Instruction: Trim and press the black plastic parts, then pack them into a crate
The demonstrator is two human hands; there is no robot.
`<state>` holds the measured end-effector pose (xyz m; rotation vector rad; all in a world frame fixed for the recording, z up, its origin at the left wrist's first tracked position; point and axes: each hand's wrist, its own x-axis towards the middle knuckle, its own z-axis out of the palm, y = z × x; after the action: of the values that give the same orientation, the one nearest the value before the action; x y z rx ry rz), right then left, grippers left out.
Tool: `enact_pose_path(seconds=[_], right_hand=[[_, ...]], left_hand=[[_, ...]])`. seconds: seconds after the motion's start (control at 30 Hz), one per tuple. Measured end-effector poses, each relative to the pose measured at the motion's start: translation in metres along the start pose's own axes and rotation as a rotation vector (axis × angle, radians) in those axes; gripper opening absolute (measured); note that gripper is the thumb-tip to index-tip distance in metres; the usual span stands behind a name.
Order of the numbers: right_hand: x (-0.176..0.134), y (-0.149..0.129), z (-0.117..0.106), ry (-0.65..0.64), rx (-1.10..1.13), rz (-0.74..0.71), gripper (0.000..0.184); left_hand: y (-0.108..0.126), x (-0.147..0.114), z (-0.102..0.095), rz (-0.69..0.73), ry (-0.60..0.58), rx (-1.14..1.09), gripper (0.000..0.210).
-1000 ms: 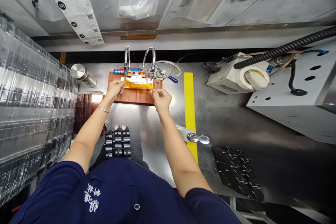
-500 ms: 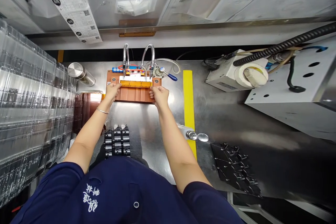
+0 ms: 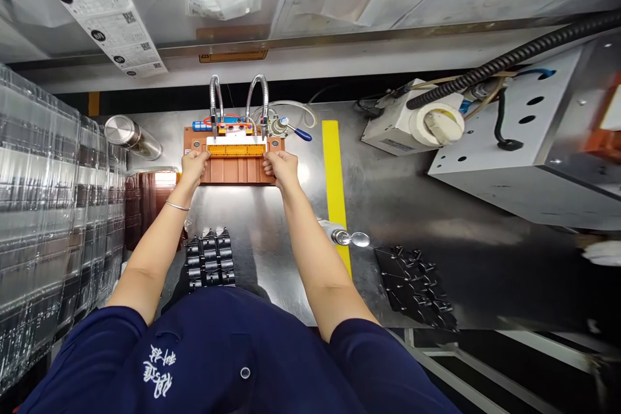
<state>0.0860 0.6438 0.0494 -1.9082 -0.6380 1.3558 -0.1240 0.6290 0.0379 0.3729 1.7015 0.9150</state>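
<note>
An orange perforated strip (image 3: 237, 151) lies across a brown fixture (image 3: 237, 171), just in front of a white block. My left hand (image 3: 194, 167) pinches the strip's left end. At its right end, my right hand (image 3: 282, 167) has thumb and fingers closed on the strip. Two bent metal hoses (image 3: 259, 87) arch down over the back of the fixture, one near each side. A blue-handled lever (image 3: 301, 134) sits behind my right hand. The fingertips partly cover both ends of the strip.
Stacked clear plastic trays (image 3: 63, 194) rise on the left, near a steel flask (image 3: 133, 136). Black molded parts (image 3: 210, 259) lie close to my body, with more black parts (image 3: 414, 288) at right. Yellow tape (image 3: 334, 174) crosses the steel bench. A white machine (image 3: 490, 136) stands at right.
The whole view has shifted, so the scene sits farther left and slightly higher. Both hands stay at the ends of the orange strip on the fixture.
</note>
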Motion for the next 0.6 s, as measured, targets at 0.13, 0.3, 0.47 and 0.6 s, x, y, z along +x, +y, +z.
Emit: enact_pose_path(seconds=[0.13, 0.3, 0.47, 0.6], right_hand=[[-0.001, 0.000, 0.000, -0.002, 0.001, 0.017, 0.021], [0.002, 0.001, -0.006, -0.050, -0.020, 0.090, 0.023], [0.004, 0.002, -0.017, -0.087, -0.015, 0.115, 0.025], [-0.042, 0.032, -0.026, -0.071, 0.005, -0.047, 0.030]], left_hand=[[0.000, -0.001, 0.000, 0.012, 0.014, 0.012, 0.026], [0.005, 0.004, -0.009, -0.088, -0.073, 0.040, 0.022], [0.007, 0.011, -0.017, -0.189, -0.229, -0.128, 0.007], [0.004, 0.005, -0.022, -0.178, -0.240, -0.208, 0.007]])
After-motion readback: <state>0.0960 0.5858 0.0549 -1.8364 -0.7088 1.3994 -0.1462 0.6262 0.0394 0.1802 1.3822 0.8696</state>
